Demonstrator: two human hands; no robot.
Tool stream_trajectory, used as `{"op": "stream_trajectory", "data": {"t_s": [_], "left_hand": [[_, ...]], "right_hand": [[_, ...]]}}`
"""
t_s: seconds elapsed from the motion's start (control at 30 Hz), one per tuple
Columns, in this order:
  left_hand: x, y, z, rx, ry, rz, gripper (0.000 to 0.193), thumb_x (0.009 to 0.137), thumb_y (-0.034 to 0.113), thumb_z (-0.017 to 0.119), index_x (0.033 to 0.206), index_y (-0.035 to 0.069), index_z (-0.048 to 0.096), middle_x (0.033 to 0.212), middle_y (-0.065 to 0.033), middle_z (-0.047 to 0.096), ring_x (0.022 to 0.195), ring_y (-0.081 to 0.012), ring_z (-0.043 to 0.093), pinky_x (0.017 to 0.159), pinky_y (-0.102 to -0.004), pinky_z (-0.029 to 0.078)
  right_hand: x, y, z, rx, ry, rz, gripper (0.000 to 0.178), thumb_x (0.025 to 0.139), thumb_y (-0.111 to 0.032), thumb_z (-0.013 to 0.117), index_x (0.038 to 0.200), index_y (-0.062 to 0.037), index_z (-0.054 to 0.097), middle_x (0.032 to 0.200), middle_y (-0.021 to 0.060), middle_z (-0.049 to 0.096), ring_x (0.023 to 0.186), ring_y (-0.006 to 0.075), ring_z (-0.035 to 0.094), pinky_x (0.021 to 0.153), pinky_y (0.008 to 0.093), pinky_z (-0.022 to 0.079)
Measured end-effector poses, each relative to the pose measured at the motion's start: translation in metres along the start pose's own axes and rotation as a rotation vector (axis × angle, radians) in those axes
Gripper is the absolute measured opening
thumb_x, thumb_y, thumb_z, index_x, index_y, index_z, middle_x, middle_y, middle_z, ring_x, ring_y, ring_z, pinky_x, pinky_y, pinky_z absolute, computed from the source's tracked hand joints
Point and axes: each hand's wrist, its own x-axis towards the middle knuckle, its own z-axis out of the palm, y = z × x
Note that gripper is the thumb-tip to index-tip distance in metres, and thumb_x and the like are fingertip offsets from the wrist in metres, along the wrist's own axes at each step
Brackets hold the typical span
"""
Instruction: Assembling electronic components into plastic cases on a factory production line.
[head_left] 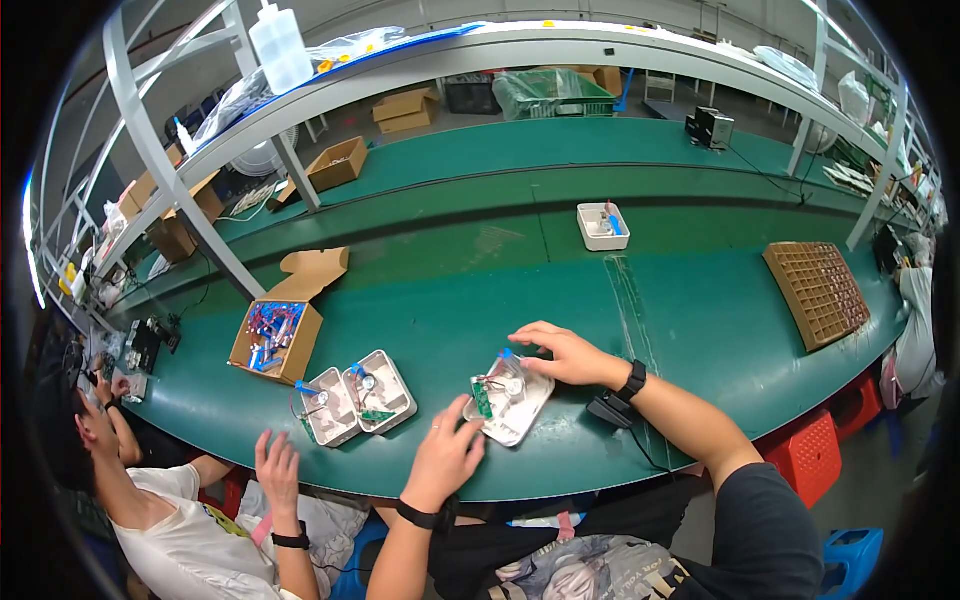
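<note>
With the left hand (445, 455) spread loosely against the near edge of the white housing (510, 398) on the green bench (700, 330) and the right hand (562, 352) apparently resting open-fingered on its far corner, a nudge could tug the thin wires loose.

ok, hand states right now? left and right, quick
Left hand: open, fingers spread, fingertips at the near edge of the grey housing.
Right hand: open, resting flat on the far end of the same housing; no grasp.
</note>
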Motion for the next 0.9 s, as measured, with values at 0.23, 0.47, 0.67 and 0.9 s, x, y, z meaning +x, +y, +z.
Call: {"op": "stream_trajectory", "data": {"t_s": [0.23,0.47,0.67,0.9], "left_hand": [[0.012,-0.003,0.005,-0.134,0.083,-0.196,0.027,0.090,0.008,0.077,0.116,0.004,0.070,0.122,-0.0166,0.070,0.108,-0.0367,0.069,0.091,-0.0450,0.058],[0.042,-0.018,0.016,-0.108,0.074,-0.152,0.023,0.090,0.012,0.079,0.110,0.004,0.072,0.121,-0.0168,0.070,0.106,-0.0371,0.069,0.091,-0.0436,0.057],[0.059,-0.034,0.022,-0.303,0.034,-0.215,0.021,0.090,0.014,0.080,0.107,0.002,0.073,0.120,-0.0150,0.072,0.105,-0.0314,0.071,0.091,-0.0397,0.056],[0.054,-0.036,0.030,-0.609,-0.074,-0.465,0.017,0.095,0.016,0.076,0.098,-0.001,0.077,0.122,-0.0114,0.074,0.108,-0.0220,0.069,0.095,-0.0346,0.052]], "right_hand": [[-0.034,-0.005,0.011,-0.047,-0.140,0.107,0.041,0.099,-0.029,0.073,0.132,-0.0045,0.069,0.118,0.0129,0.071,0.105,0.0274,0.068,0.092,0.0369,0.055],[-0.032,-0.026,0.004,0.062,0.048,0.075,0.040,0.100,-0.026,0.071,0.133,-0.0041,0.068,0.114,0.0152,0.071,0.101,0.0282,0.069,0.090,0.0362,0.055],[-0.046,-0.019,-0.016,-0.243,-0.037,0.197,0.038,0.099,-0.016,0.069,0.135,-0.0071,0.067,0.117,0.0137,0.071,0.106,0.0311,0.069,0.093,0.0393,0.055],[-0.035,-0.026,-0.007,-0.497,0.034,-0.299,0.037,0.094,-0.014,0.072,0.130,-0.0099,0.069,0.123,0.0128,0.070,0.112,0.0325,0.069,0.099,0.0419,0.056]]}}
